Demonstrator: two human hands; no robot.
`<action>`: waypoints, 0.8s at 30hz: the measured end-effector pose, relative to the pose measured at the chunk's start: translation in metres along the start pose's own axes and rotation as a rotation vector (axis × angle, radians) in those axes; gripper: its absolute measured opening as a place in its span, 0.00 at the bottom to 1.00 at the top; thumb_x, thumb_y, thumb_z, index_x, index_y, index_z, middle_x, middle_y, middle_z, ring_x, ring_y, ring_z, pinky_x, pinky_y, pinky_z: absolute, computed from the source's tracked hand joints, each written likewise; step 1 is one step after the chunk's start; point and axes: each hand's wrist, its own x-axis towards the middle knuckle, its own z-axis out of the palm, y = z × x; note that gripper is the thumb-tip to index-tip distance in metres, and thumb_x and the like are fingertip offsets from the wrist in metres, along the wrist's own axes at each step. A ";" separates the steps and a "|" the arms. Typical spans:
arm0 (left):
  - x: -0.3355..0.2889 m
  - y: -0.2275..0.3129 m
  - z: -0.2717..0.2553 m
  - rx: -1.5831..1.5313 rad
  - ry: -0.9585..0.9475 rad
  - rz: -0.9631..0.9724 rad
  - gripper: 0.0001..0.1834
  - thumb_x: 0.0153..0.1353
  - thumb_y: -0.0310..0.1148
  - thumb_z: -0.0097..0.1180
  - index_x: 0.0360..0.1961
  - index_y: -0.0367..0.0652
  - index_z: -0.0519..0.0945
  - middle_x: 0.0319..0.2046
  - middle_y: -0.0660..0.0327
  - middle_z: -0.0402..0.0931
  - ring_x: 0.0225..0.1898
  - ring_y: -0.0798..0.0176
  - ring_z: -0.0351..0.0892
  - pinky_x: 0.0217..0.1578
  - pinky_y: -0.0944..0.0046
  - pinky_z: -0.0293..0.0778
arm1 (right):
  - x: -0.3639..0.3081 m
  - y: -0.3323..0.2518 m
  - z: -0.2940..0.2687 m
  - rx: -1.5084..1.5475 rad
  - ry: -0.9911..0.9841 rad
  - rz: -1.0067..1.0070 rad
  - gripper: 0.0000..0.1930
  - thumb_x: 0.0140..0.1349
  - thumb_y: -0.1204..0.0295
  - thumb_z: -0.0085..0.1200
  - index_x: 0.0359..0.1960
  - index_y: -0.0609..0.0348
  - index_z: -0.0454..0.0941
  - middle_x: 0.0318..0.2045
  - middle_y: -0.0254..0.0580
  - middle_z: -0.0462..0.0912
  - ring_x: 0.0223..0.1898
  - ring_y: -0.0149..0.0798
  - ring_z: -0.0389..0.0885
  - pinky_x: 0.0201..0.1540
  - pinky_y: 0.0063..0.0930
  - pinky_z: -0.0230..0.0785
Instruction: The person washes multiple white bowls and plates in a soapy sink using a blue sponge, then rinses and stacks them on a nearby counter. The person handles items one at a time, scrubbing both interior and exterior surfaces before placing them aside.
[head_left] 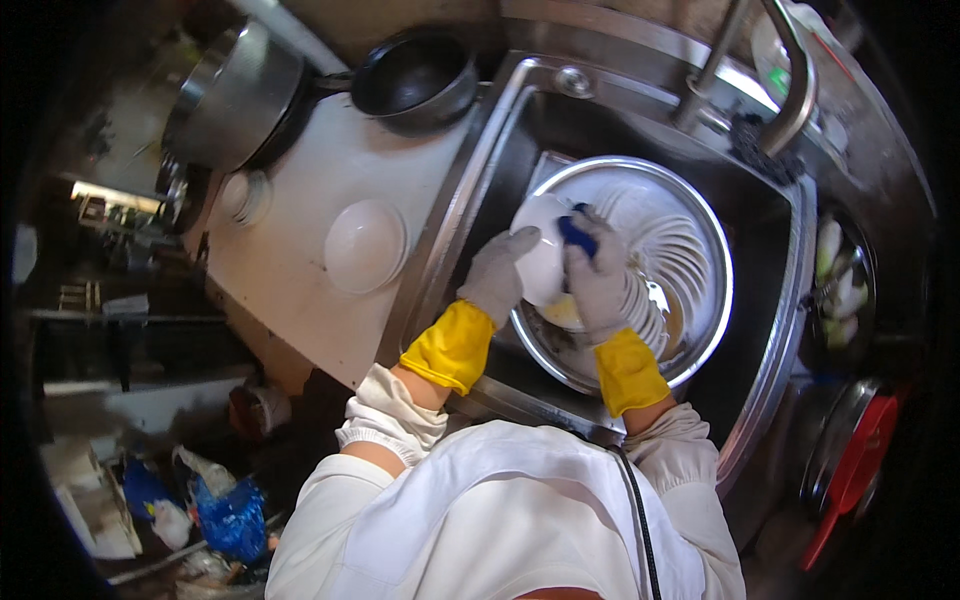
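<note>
My left hand (492,276), in a grey glove with a yellow cuff, grips the left edge of a white bowl (540,262). Pressed toward the inside of that bowl is a dark blue scrubbing pad (577,232), with my right hand (600,288), gloved the same way, closed on it. Both hands are over a round metal basin (729,290) standing in a steel sink. Several white dishes (672,238) overlap in a curved row inside the basin, in cloudy water. Part of something yellow (562,312) shows just below the bowl.
On the white counter to the left stand a stack of white bowls (365,246), smaller white dishes (243,196), a dark pan (415,82) and a large metal pot (238,98). A curved faucet (797,85) rises at the sink's far right. A red-handled strainer (862,455) is at right.
</note>
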 end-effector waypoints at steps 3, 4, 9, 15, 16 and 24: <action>-0.009 0.012 -0.022 0.620 0.004 0.287 0.27 0.72 0.47 0.57 0.61 0.36 0.80 0.60 0.49 0.79 0.62 0.53 0.77 0.62 0.64 0.72 | 0.002 0.015 -0.009 0.476 -0.090 0.939 0.16 0.69 0.74 0.59 0.56 0.67 0.79 0.39 0.42 0.86 0.32 0.30 0.83 0.33 0.25 0.78; -0.008 0.018 -0.033 0.050 0.060 0.009 0.25 0.73 0.43 0.56 0.64 0.37 0.78 0.62 0.50 0.77 0.63 0.53 0.75 0.64 0.63 0.71 | -0.002 0.020 -0.013 0.440 -0.123 0.969 0.16 0.69 0.74 0.59 0.56 0.67 0.79 0.38 0.41 0.86 0.32 0.30 0.83 0.32 0.25 0.78; -0.041 0.047 -0.114 0.162 0.339 0.155 0.15 0.72 0.33 0.58 0.57 0.41 0.83 0.55 0.52 0.83 0.53 0.60 0.82 0.57 0.62 0.76 | -0.028 0.034 -0.043 0.429 -0.213 1.064 0.15 0.71 0.73 0.57 0.55 0.66 0.77 0.34 0.39 0.83 0.29 0.29 0.81 0.29 0.24 0.77; -0.056 0.048 -0.181 1.299 0.484 0.492 0.12 0.70 0.37 0.58 0.51 0.52 0.84 0.39 0.54 0.86 0.37 0.45 0.86 0.36 0.49 0.81 | -0.034 0.031 -0.054 0.577 -0.158 1.151 0.12 0.71 0.75 0.56 0.53 0.64 0.78 0.33 0.38 0.85 0.28 0.32 0.83 0.28 0.25 0.79; -0.056 0.042 -0.187 1.406 0.464 0.467 0.12 0.69 0.36 0.57 0.51 0.52 0.83 0.39 0.54 0.86 0.37 0.45 0.86 0.37 0.49 0.81 | -0.033 0.030 -0.055 0.543 -0.150 1.145 0.12 0.71 0.74 0.56 0.53 0.64 0.78 0.33 0.38 0.85 0.28 0.32 0.84 0.28 0.25 0.79; -0.055 0.004 -0.183 1.426 0.336 0.363 0.10 0.66 0.31 0.57 0.47 0.43 0.82 0.36 0.52 0.86 0.44 0.44 0.85 0.45 0.47 0.80 | -0.025 0.029 -0.070 0.601 -0.111 1.169 0.15 0.72 0.72 0.57 0.57 0.64 0.79 0.37 0.36 0.85 0.31 0.29 0.84 0.32 0.24 0.80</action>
